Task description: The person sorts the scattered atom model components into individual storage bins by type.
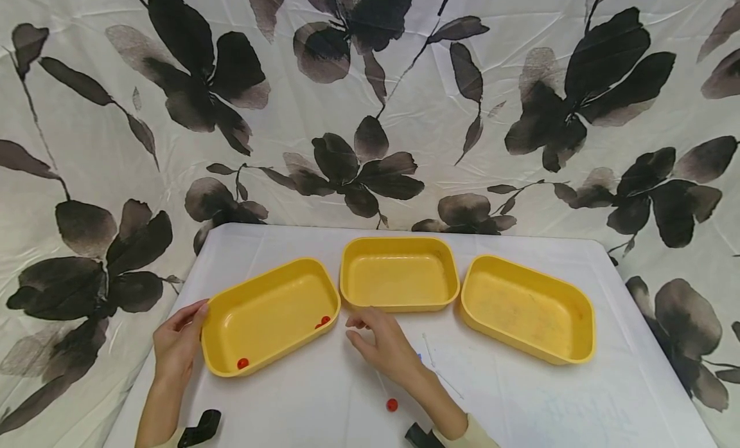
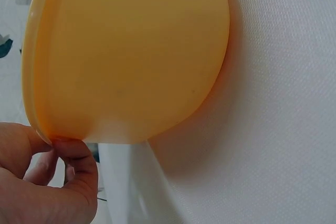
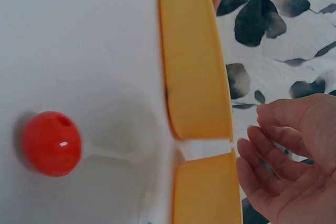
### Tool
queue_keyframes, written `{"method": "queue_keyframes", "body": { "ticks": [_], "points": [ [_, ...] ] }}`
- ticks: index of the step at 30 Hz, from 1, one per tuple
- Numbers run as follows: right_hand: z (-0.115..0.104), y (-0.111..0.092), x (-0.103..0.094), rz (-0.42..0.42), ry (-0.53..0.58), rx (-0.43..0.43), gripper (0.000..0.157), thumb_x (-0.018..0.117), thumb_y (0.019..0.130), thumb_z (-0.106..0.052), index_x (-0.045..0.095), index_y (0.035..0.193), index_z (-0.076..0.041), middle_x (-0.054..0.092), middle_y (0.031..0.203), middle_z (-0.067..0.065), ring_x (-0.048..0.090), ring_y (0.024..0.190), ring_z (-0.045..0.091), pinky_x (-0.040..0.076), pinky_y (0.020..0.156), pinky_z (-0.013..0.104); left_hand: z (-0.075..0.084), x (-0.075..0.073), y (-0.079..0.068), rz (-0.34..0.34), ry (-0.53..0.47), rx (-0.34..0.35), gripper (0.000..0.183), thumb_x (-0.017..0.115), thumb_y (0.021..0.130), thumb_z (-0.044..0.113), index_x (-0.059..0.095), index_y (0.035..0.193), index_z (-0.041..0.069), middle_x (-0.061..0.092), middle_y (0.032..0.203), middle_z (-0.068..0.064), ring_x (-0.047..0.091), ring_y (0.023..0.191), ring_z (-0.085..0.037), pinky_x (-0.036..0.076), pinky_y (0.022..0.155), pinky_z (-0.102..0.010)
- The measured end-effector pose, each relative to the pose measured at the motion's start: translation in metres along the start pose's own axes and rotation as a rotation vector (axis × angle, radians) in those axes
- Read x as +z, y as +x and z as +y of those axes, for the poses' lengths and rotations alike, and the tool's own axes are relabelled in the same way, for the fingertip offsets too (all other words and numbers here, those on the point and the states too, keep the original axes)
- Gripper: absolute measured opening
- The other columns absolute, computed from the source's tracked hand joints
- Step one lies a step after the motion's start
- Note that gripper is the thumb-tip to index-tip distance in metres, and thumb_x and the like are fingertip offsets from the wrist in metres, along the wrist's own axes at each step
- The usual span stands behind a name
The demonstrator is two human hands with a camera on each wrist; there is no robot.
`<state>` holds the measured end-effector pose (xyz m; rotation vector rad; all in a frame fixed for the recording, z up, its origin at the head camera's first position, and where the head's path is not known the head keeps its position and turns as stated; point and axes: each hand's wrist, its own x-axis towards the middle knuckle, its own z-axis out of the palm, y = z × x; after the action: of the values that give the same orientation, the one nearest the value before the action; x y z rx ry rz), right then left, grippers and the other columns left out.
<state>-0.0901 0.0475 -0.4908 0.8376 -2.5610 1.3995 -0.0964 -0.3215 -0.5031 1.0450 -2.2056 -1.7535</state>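
Note:
My left hand (image 1: 175, 345) pinches the rim of the left yellow tray (image 1: 260, 326) at its left end; the left wrist view shows thumb and fingers on that rim (image 2: 44, 135). Inside this tray lie a few small red beads (image 1: 243, 363), one near the front left and others by the right end. My right hand (image 1: 386, 345) hovers in front of the gap between the left and middle trays, its fingers loosely bent and holding nothing. On the cloth below it sits a red bead (image 3: 51, 144) with a hole, a thin pale stick (image 3: 113, 154) beside it.
A middle yellow tray (image 1: 399, 274) and a right yellow tray (image 1: 528, 310) stand in a row with the left one. Thin white sticks (image 1: 448, 380) and a small blue bit (image 1: 419, 356) lie near my right wrist. Behind the white table (image 1: 578, 409) hangs a flowered cloth (image 1: 451, 146).

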Motion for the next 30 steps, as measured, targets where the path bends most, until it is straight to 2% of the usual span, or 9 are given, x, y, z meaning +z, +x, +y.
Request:
{"method": "queue_keyframes", "body": {
  "ticks": [4,16,30],
  "points": [
    [0.001,-0.007,-0.001,0.004,-0.014,0.006,0.011,0.074,0.093,-0.005,0.07,0.103,-0.007,0.067,0.099,0.001,0.063,0.093,0.019,0.054,0.084,0.031,-0.001,-0.001,-0.001,-0.008,-0.015,0.028,0.048,0.063,0.103,0.032,0.059,0.141,0.002,0.059,0.104,0.018,0.056,0.093,0.001,0.049,0.078,-0.004],
    [0.008,-0.027,-0.008,0.019,-0.008,-0.038,0.014,0.076,0.092,-0.004,0.07,0.104,-0.007,0.068,0.1,0.002,0.064,0.092,0.017,0.057,0.084,0.032,-0.002,-0.001,0.0,-0.01,-0.002,0.029,0.049,0.062,0.103,0.033,0.058,0.142,0.002,0.059,0.105,0.019,0.056,0.094,0.0,0.049,0.079,-0.004],
    [0.016,-0.055,-0.019,-0.06,0.018,-0.037,0.016,0.076,0.092,-0.006,0.069,0.107,-0.007,0.068,0.101,0.0,0.064,0.091,0.018,0.057,0.082,0.031,-0.001,-0.001,0.0,-0.01,0.004,0.018,0.049,0.061,0.103,0.034,0.058,0.142,0.003,0.059,0.106,0.017,0.056,0.094,-0.001,0.049,0.078,-0.004]
  ]
}}
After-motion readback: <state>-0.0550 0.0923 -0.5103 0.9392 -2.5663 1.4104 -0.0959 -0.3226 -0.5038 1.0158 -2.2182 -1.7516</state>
